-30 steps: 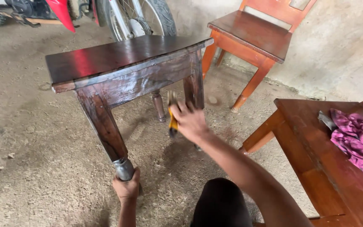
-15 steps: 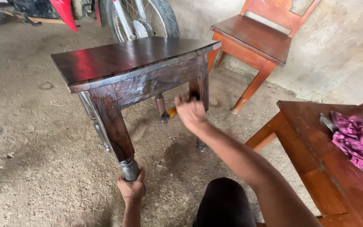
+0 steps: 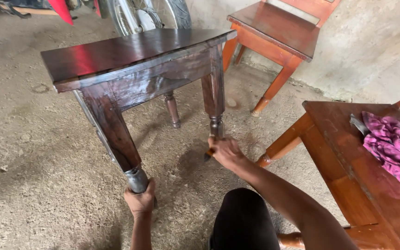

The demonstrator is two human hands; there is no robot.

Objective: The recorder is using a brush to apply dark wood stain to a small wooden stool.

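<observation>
From the head camera, you are crouched over a dark wooden stool (image 3: pixel 135 60) that stands on the dirt floor (image 3: pixel 33 153). Your left hand (image 3: pixel 140 201) is clamped around the foot of the near leg (image 3: pixel 116 134), just where the wood turns pale and unfinished. Your right hand (image 3: pixel 225 152) is closed on a small brush (image 3: pixel 208 155) at the bottom of the right-hand leg (image 3: pixel 215 99); only a dark tip shows beneath your fingers, so it may be some other small tool. An orange-brown chair (image 3: pixel 278 32) stands against the wall behind, a reddish table (image 3: pixel 348 153) is at your right with a purple rag (image 3: pixel 394 148) on it, and a motorbike wheel (image 3: pixel 149 14) rises behind the stool. The finish looks wet and glossy, so a slip of your left hand upward could smear the leg, and your right forearm passes near the table's leg, where a bump could jog your stroke. Grit from the floor could also catch in the bristles this low down. Compared with half a second ago, your right hand has dropped from the upper part of the right-hand leg to its foot, while your left hand has kept its grip and the stool sits slightly more upright.
</observation>
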